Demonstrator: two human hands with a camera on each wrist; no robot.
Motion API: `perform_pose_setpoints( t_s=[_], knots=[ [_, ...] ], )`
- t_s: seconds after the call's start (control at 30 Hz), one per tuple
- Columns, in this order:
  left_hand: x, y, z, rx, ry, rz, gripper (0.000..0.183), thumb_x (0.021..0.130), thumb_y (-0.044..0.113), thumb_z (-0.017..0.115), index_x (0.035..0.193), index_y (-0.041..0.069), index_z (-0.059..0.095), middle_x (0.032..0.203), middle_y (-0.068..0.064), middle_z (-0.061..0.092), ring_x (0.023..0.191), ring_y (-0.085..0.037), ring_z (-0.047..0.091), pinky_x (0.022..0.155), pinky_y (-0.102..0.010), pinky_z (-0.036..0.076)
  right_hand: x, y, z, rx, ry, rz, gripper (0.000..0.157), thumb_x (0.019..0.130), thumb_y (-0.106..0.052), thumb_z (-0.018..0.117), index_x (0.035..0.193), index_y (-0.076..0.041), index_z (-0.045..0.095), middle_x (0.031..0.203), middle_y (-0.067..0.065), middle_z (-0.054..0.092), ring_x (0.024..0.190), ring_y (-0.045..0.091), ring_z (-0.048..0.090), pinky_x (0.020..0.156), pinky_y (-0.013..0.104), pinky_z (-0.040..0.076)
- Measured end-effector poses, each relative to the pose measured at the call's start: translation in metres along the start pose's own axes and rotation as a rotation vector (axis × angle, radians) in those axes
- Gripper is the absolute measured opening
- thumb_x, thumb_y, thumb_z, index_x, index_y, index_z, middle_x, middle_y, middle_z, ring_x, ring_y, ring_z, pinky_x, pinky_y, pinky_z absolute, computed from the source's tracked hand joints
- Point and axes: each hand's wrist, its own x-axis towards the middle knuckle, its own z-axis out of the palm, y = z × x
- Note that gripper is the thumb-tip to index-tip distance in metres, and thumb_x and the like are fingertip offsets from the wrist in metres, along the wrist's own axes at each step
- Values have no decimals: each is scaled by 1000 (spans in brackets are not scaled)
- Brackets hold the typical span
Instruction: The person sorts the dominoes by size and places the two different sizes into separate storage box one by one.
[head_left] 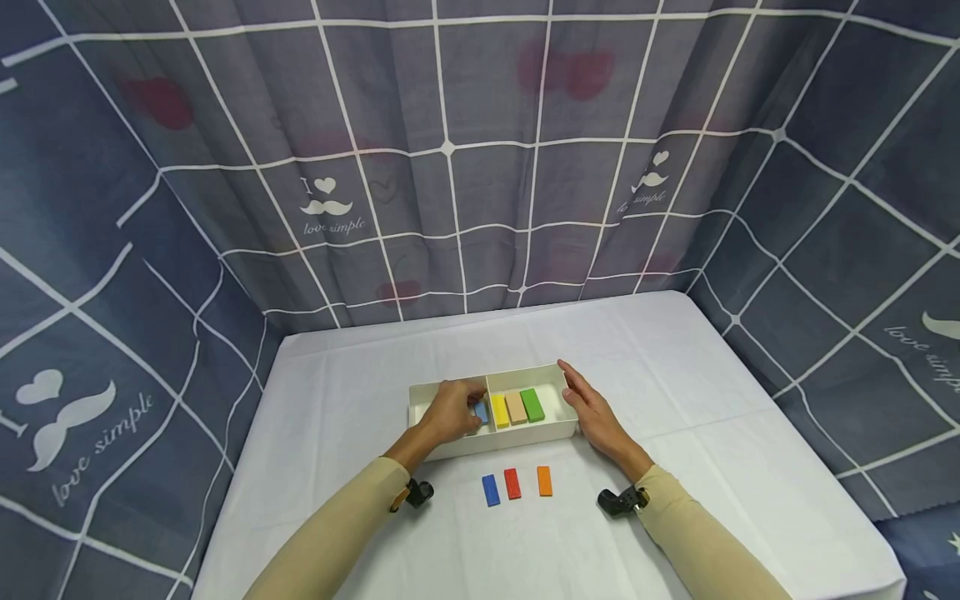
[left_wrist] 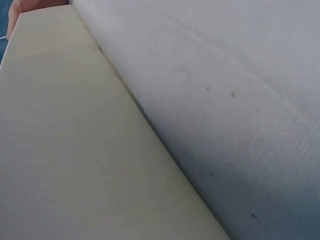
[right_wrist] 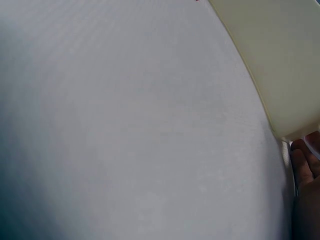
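A white two-compartment box lies across the table. My left hand reaches over its near wall into the left compartment, thumb and fingers about a light blue block close to the divider. My right hand holds the right end of the box, thumb at the rim and a fingertip by the far corner. In the right wrist view its fingers lie against the box end. The right compartment contains a yellow block, a tan block and a green block.
On the white tablecloth in front of the box lie a dark blue block, a red block and an orange block. Grey checked curtains enclose the table's back and sides.
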Motion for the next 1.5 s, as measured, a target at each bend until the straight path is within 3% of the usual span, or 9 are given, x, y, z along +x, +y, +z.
perform_pose_setpoints(
  t_s=[0.53,0.8,0.97,1.27,1.5],
  knots=[
    [-4,3,-2,-21,21,-38,52,84,-7,88,133,-8,73,121,-19,79,114,-32,76,100,-46,64,0,2,-1,6,3,12,55,119,-19,45,173,-27,36,180,10,30,167,39,27,134,60,21],
    [-11,6,-5,-24,49,-14,51,89,-1,86,138,-6,71,132,-22,76,121,-36,75,102,-48,64,-1,1,0,-2,9,3,55,119,-21,45,173,-25,36,179,13,32,165,42,29,133,63,24],
    [-18,9,-7,-23,77,28,50,91,0,85,138,-4,71,136,-22,75,124,-38,74,102,-49,64,0,0,1,-3,9,0,55,119,-21,45,173,-25,35,179,14,32,165,44,30,133,64,24],
    [-32,19,-11,-54,159,0,59,92,8,86,146,-4,66,139,-22,74,127,-38,72,107,-53,61,0,-2,2,-11,6,4,56,119,-19,45,174,-25,34,179,14,32,165,43,30,133,64,24],
    [-42,26,-14,-69,204,24,61,90,9,90,145,-6,66,138,-22,75,126,-38,74,106,-53,61,-1,0,1,-10,6,15,56,119,-23,45,174,-26,34,179,16,33,165,43,31,133,64,25]
  ],
)
